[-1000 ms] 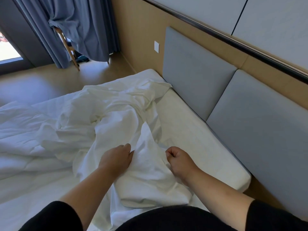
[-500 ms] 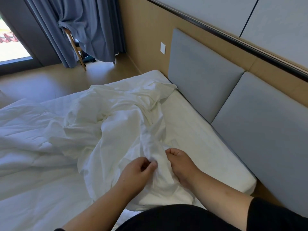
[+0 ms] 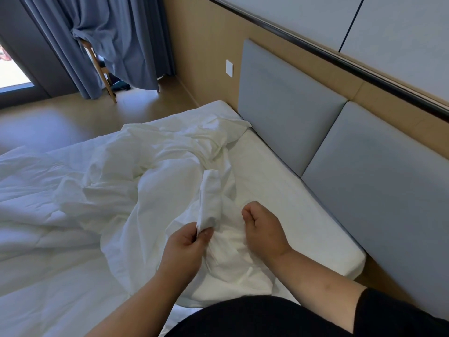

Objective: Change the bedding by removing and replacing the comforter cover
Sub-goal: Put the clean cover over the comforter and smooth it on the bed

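Since half a second ago: left hand (image 3: 187, 244) has raised a rolled fold | comforter cover (image 3: 170, 190) — bunched ahead of both hands on bed (image 3: 279, 190) | left fingers (image 3: 205, 233) pinch fold; right hand (image 3: 263, 229) clenched into cloth | advice — find the opening before pulling.

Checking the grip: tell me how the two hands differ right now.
The left hand pinches a raised fold of the cover between thumb and fingers; the right hand is fisted down in the cover. The left is lifted, the right low on the bed. Both are bare and on the same cover.
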A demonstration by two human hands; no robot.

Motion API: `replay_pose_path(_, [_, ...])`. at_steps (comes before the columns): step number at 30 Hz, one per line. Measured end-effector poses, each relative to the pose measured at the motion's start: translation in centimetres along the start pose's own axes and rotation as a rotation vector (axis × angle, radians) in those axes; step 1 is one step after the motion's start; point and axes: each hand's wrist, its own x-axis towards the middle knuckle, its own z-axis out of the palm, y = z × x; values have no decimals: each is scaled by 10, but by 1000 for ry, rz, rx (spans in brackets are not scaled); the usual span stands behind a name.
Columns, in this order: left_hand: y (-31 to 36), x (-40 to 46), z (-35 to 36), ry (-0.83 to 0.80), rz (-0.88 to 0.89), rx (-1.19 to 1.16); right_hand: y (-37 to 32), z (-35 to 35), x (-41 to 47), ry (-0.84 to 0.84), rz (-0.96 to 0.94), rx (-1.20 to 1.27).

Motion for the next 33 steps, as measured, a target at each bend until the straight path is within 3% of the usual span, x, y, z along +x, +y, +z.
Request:
replay_pose_path(4, [6,-7,3,10,73,82,13,-10,7,-94,-4,-236])
replay_pose_path(8, [8,-9,12,41,114,134,22,4,-1,-562,86,-589])
replay_pose_path(9, [8,-7,13,28,116,139,21,6,-4,-600,87,-626])
replay_pose_path(11, [10,-3,14,4,103,126,17,3,-5,-423,16,-546])
replay_pose_path(13, [14,2,12,-12,64,114,10,-2,-7,-196,-61,-218])
replay_pose_path(16, [11,2,11,-55,12,88,-5,-8,-8,-334,-52,130])
replay_pose_path(21, [1,-8,11,-143,55,167,-4,-10,-12,-353,78,166])
replay_pose_path(23, [-1,-9,9,-70,223,301,-1,-8,-12,-297,85,114])
replay_pose_path(26, [9,-15,4,119,846,587,-1,-9,-10,-185,113,155])
replay_pose_path(28, [15,-17,-1,75,1066,634,-1,-10,-8,-194,137,201])
replay_pose_path(30, [18,-22,-5,14,1001,597,0,-9,-9,-202,128,206])
replay_pose_path(33, [19,-31,-14,43,746,578,-2,-3,-11,-186,142,167])
